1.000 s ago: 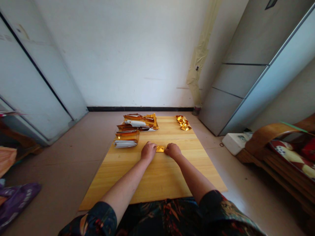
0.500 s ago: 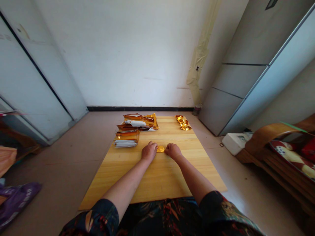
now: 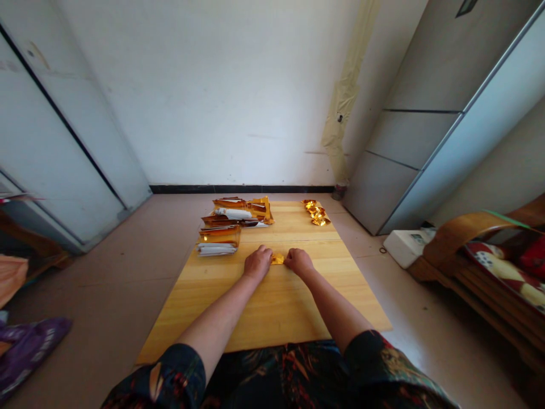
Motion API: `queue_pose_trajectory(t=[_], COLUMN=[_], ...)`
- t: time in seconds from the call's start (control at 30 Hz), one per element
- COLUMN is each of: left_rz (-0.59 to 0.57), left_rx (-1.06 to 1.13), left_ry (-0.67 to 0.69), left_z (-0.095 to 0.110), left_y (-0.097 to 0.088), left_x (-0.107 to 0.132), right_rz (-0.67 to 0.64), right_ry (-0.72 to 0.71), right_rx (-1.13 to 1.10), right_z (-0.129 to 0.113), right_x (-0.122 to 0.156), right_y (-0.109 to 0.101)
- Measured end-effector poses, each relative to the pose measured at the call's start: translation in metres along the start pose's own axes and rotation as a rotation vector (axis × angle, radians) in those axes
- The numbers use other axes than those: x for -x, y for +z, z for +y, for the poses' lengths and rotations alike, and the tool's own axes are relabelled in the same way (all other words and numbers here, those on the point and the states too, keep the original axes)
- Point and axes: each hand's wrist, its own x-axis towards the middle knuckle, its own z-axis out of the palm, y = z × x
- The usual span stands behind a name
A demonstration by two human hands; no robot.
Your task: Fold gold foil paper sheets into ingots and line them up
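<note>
A small piece of gold foil paper (image 3: 278,259) lies low over the wooden table (image 3: 272,309), stretched between my two hands. My left hand (image 3: 258,263) is closed on its left end, with the thumb and fingers pinched together. On the other end, my right hand (image 3: 298,261) pinches the foil in the same way. The fingertips partly hide both ends of the piece. Toward the far right corner of the table sit several crumpled, shiny gold foil pieces (image 3: 318,215).
Stacks of gold foil sheets (image 3: 220,235) with white sides stand at the table's far left, a white roll (image 3: 233,213) among them. A grey refrigerator (image 3: 383,170), a white box (image 3: 404,248) and a wooden bench (image 3: 477,244) are on the right. A purple bag (image 3: 36,346) lies left.
The gold foil between my hands looks slightly more creased. Both hands stay in nearly the same place, and the stacks and crumpled pieces have not moved.
</note>
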Motion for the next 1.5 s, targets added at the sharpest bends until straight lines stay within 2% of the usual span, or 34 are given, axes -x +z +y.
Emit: queue_pose_trajectory(t=[0.2, 0.4, 0.67, 0.83, 0.93, 1.07, 1.23, 1.5], left_rz=[0.02, 0.05, 0.093, 0.138, 0.131, 0.149, 0.129, 0.158], left_rx=[-0.047, 0.021, 0.217, 0.185, 0.115, 0.041, 0.063, 0.157], left_ry=[0.044, 0.081, 0.324, 0.43, 0.479, 0.503, 0.509, 0.41], left_z=[-0.002, -0.007, -0.026, -0.035, -0.034, -0.03, -0.032, -0.05], left_y=[0.002, 0.001, 0.003, 0.006, 0.002, -0.002, -0.002, 0.013], left_x=[0.003, 0.002, 0.004, 0.003, 0.002, 0.002, 0.002, 0.002], right_rz=[0.02, 0.014, 0.008, 0.011, 0.058, 0.051, -0.06, -0.09], right_ry=[-0.005, -0.019, 0.026, 0.066, 0.011, -0.129, -0.093, -0.047], right_rx=[0.006, 0.004, -0.072, -0.108, -0.067, 0.02, 0.048, 0.046], right_z=[0.0, 0.0, 0.004, 0.006, 0.001, -0.01, -0.017, -0.021], right_x=[0.001, 0.002, -0.001, -0.003, -0.001, 0.001, -0.007, -0.012], right_y=[0.001, 0.0, 0.001, 0.003, 0.004, 0.005, -0.001, -0.005])
